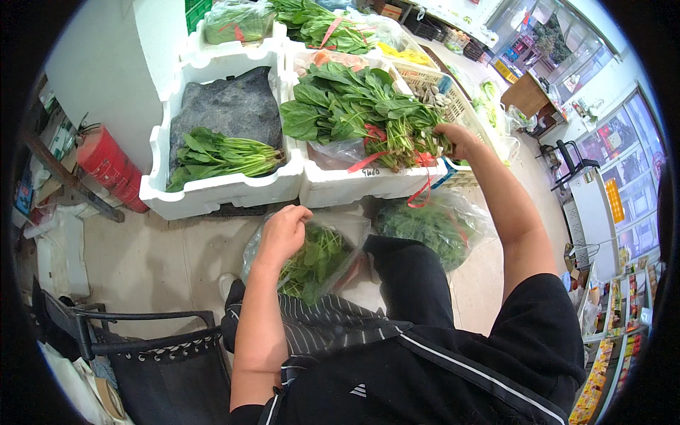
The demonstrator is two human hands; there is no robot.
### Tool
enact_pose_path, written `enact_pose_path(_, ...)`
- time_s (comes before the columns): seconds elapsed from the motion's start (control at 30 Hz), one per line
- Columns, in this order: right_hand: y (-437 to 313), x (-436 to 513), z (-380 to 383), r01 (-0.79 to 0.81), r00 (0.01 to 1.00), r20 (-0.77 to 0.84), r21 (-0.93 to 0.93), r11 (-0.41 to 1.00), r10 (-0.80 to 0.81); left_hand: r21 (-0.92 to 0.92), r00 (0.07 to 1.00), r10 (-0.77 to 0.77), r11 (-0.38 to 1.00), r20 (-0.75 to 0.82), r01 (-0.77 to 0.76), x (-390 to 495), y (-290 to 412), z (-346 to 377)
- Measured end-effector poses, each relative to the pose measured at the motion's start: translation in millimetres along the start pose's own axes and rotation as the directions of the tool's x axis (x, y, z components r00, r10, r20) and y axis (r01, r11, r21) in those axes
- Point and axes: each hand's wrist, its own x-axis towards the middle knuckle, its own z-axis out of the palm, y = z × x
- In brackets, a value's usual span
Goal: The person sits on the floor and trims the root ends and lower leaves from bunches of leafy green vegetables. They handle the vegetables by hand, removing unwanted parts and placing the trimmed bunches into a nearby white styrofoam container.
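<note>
My right hand [460, 142] is at the root end of a heap of leafy greens [361, 101], its fingers partly hidden by stems. The heap, with red ties, lies over a white foam box [366, 186]. My left hand [286, 234] is at the rim of a clear plastic bag [353, 234] with loose greens [319, 260] in it; its fingertips are drawn together, and whether they pinch the film is unclear. One bunch of spinach-like greens [228, 156] rests on dark cloth [228, 106] in the left foam box [223, 199]. A filled bag of greens [430, 228] sits right of my knee.
A black folding chair [164, 366] stands at lower left. A red cylinder [111, 164] leans near the white wall. Beyond the boxes are a bagged vegetable [239, 24], more greens [324, 26] and a plastic crate [457, 101]. Stocked shelves [619, 329] run along the right.
</note>
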Motion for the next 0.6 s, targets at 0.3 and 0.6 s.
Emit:
enact_pose_path(0.3,65.0,5.8,14.6,0.063,0.98,0.157,0.331,0.941,-0.12,0.006,1.0,0.003,1.0,0.016,-0.003,2.6,-3.7,5.0)
enact_pose_path(0.6,11.9,-27.2,-18.7,-0.046,0.94,0.338,0.225,0.973,-0.034,0.01,1.0,0.011,1.0,0.022,-0.012,5.9,-5.1,7.8)
